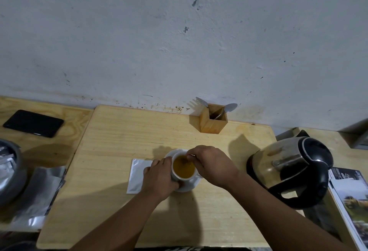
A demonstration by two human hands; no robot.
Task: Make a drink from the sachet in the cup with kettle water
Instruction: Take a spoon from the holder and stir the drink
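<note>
A white cup (175, 177) filled with yellow-brown liquid stands on a white saucer (190, 186) at the middle of the wooden table. My left hand (159, 179) wraps the cup's left side. My right hand (211, 165) is pinched on a thin spoon handle (189, 156) whose lower end dips into the drink. A flat silver sachet (137, 175) lies just left of the cup, partly under my left hand. The steel kettle (290, 169) with a black handle stands to the right.
A wooden holder (213, 120) with a fork and a spoon stands by the wall. A black phone (33, 123) lies far left. A grey pot (10, 169) and silver packets (37, 195) sit at the left edge. A magazine (350, 201) lies at the right.
</note>
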